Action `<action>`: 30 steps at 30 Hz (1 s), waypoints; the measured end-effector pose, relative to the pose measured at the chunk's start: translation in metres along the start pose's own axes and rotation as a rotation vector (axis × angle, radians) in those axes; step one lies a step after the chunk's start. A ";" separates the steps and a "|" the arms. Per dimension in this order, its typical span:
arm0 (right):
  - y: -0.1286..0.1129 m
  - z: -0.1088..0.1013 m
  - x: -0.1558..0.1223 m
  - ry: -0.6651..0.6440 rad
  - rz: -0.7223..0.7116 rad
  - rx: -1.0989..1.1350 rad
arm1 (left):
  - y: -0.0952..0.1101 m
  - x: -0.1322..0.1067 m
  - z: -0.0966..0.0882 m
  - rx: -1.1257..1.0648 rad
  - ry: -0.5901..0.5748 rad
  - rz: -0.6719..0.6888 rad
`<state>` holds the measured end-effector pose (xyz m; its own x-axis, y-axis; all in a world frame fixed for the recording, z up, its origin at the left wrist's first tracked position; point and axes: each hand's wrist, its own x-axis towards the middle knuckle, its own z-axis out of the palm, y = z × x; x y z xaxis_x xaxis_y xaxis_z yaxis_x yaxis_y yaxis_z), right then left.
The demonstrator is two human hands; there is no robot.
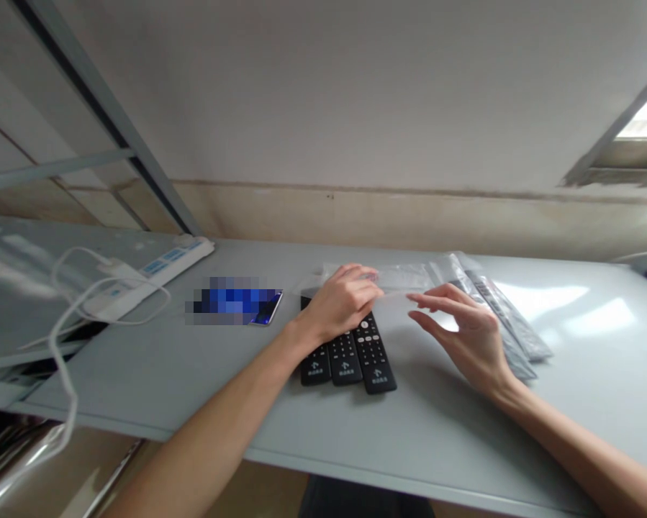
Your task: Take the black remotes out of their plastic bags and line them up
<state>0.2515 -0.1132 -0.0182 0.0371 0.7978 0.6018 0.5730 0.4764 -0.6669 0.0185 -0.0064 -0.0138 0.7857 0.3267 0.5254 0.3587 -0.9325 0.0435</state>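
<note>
Three black remote controls (pixel 377 363) lie side by side on the grey table, their upper parts partly covered by my left hand (pixel 345 298). The fingers of that hand are closed on a clear plastic bag (pixel 394 296), whose thin edge stretches toward the right. My right hand (pixel 471 334) is beside this edge with thumb and fingers apart; whether its fingertips touch the plastic I cannot tell. Behind both hands lie more clear plastic bags (pixel 409 275). Just beyond my right hand, dark remotes in clear bags (pixel 509 316) rest in a slanted pile.
A smartphone (pixel 268 307), partly blurred out, lies left of the remotes. Farther left are a white power strip (pixel 180 255) and a looping white cable (pixel 58 352). A metal frame post (pixel 155 180) rises there, and a wall (pixel 355 108) stands behind the table (pixel 280 424).
</note>
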 end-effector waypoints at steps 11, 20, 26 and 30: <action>0.008 0.002 -0.002 -0.034 -0.095 -0.093 | 0.010 0.002 -0.003 -0.057 -0.077 -0.023; 0.014 0.003 -0.003 -0.037 -0.174 -0.122 | 0.012 0.003 -0.005 -0.076 -0.112 -0.034; 0.017 0.004 -0.004 -0.073 -0.159 -0.123 | 0.012 0.003 -0.008 -0.049 -0.139 -0.010; 0.019 0.004 -0.005 -0.114 -0.165 -0.101 | 0.012 0.004 -0.009 -0.062 -0.124 -0.011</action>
<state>0.2585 -0.1068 -0.0354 -0.1533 0.7516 0.6415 0.6426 0.5690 -0.5131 0.0213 -0.0179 -0.0036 0.8394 0.3503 0.4155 0.3389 -0.9351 0.1037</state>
